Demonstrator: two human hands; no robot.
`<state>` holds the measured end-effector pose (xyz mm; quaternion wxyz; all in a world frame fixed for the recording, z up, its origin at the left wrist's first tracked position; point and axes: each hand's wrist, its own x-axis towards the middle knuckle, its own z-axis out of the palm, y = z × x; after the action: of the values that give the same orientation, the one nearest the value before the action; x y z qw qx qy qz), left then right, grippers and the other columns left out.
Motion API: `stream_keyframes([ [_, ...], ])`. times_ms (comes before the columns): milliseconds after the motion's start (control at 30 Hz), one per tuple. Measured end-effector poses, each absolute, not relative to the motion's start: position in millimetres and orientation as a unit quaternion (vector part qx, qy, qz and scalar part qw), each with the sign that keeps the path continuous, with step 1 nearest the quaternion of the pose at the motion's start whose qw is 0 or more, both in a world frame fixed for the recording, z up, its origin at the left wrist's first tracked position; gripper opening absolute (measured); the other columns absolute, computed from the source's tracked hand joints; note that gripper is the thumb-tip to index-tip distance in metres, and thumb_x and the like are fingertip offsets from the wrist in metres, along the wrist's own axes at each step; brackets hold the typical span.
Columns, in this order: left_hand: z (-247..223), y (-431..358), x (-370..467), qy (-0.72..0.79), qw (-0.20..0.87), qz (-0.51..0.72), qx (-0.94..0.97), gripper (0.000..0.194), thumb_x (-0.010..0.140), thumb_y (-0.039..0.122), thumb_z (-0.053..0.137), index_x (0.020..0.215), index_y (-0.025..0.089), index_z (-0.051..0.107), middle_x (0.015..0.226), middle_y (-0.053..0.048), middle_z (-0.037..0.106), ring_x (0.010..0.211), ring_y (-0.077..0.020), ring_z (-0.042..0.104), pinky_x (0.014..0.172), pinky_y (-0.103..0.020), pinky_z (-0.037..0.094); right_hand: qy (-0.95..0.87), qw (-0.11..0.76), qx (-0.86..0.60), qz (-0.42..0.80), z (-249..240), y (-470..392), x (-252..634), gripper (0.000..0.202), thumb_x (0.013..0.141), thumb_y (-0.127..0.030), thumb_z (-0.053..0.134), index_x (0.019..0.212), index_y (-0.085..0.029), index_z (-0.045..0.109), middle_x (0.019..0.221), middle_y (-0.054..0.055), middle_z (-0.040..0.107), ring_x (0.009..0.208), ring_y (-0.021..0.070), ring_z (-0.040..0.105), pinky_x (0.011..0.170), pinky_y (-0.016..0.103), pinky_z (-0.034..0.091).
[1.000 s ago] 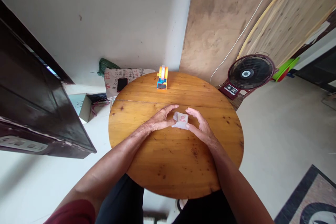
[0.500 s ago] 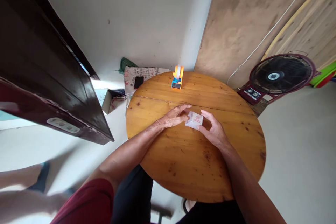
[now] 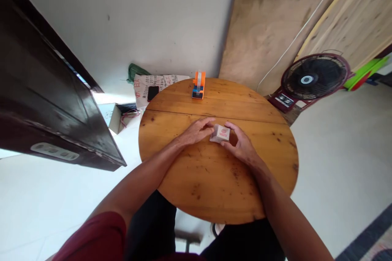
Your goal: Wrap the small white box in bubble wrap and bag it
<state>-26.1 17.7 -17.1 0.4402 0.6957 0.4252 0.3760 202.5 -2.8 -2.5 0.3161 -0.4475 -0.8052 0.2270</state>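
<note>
A small white box (image 3: 222, 133) with red print, in what looks like a clear plastic wrapper, sits on the round wooden table (image 3: 196, 171). My right hand (image 3: 242, 144) grips it from the right, thumb at the near side and index finger at the far side. From the left, my left hand (image 3: 197, 131) reaches up to the wrapper's edge with its fingers stretched out. Whether those fingertips press on the wrapper is hard to make out. Toward the table's far edge stands an orange and blue tape dispenser (image 3: 199, 85) with a roll of tape.
Beyond the table's far left edge, a dark phone (image 3: 153, 93) lies on a printed sack (image 3: 141, 89). An open carton (image 3: 115, 118) is on the floor. A dark wooden door (image 3: 61, 110) stands at left, a fan (image 3: 315, 76) at right.
My view has swung slightly to the right. The box now shows more of its side, and my left fingers have drawn closer together. Another person's legs at the left have left the view.
</note>
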Motion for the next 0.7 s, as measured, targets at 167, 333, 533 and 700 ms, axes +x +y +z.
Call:
stream_keyframes([
  [167, -19.2, 18.5, -26.7, 0.408, 0.433, 0.380, 0.708, 0.045, 0.088, 0.031, 0.054, 0.131, 0.016, 0.054, 0.117, -0.011, 0.068, 0.103, -0.0212, 0.065, 0.096, -0.040, 0.049, -0.770, 0.374, -0.457, 0.243, 7.6, -3.8, 208.2, 0.042, 0.085, -0.041, 0.063, 0.124, -0.025, 0.057, 0.129, 0.010, 0.062, 0.123, 0.0278, 0.056, 0.107, 0.048, 0.041],
  [333, -19.6, 18.2, -26.9, 0.419, 0.410, 0.366, 0.723, 0.047, 0.088, 0.032, 0.053, 0.132, 0.013, 0.054, 0.121, -0.015, 0.066, 0.109, -0.0232, 0.062, 0.099, -0.042, 0.047, -0.766, 0.409, -0.439, 0.230, 5.8, 1.7, 207.9, 0.017, 0.085, -0.039, 0.063, 0.095, -0.025, 0.067, 0.112, 0.008, 0.068, 0.109, 0.0252, 0.063, 0.101, 0.046, 0.046],
  [533, -12.0, 15.2, -25.7, 0.431, 0.401, 0.346, 0.731, 0.045, 0.089, 0.030, 0.050, 0.132, 0.016, 0.054, 0.122, -0.012, 0.066, 0.111, -0.0230, 0.062, 0.100, -0.042, 0.046, -0.767, 0.409, -0.445, 0.216, -2.1, 6.0, 206.6, 0.015, 0.083, -0.039, 0.065, 0.090, -0.026, 0.068, 0.113, 0.007, 0.068, 0.107, 0.0247, 0.065, 0.100, 0.046, 0.047],
  [700, -13.2, 14.7, -23.3, 0.428, 0.402, 0.347, 0.731, 0.047, 0.087, 0.029, 0.050, 0.132, 0.016, 0.054, 0.117, -0.010, 0.068, 0.105, -0.0210, 0.063, 0.098, -0.039, 0.048, -0.795, 0.376, -0.442, 0.178, 5.3, 6.0, 203.2, 0.016, 0.084, -0.038, 0.065, 0.095, -0.027, 0.069, 0.114, 0.008, 0.068, 0.110, 0.0256, 0.064, 0.099, 0.046, 0.048],
])
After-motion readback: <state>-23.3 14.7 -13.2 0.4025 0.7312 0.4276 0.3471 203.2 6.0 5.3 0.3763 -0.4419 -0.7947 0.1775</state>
